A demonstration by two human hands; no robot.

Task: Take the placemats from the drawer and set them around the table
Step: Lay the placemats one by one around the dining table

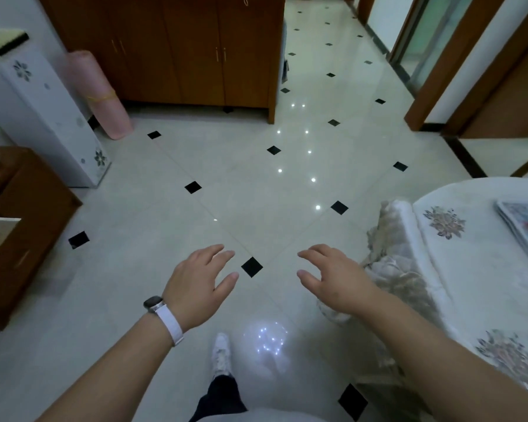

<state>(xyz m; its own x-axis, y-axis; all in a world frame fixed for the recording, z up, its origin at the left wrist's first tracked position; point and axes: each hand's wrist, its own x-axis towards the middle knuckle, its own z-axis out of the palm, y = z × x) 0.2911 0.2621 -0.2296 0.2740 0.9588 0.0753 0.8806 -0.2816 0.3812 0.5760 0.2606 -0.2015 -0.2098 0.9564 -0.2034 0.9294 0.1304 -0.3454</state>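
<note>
Head view: my left hand (195, 284) and my right hand (333, 278) hover side by side over the glossy pale tiled floor (256, 193) with small black diamond insets. The fingers of both are spread and loosely bent, and they hold nothing. A white-strapped wristwatch (162, 315) sits on my left wrist.

The task's thing, a stack of flat rectangular placemats printed with pink and red flowers (525, 229), lies at the far right edge of the frame. It rests on the round table under a white embroidered cloth (470, 269), well apart from both hands. To the left, the open drawer of a brown wooden chest (0, 236) shows a pale inside.

I judge the mats light, thin and somewhat bendy, and likely smooth enough to slide over one another. I would pinch one by a corner or long edge, thumb on top, and peel it off the stack. The cloth looks soft and could drag or wrinkle beneath them.
</note>
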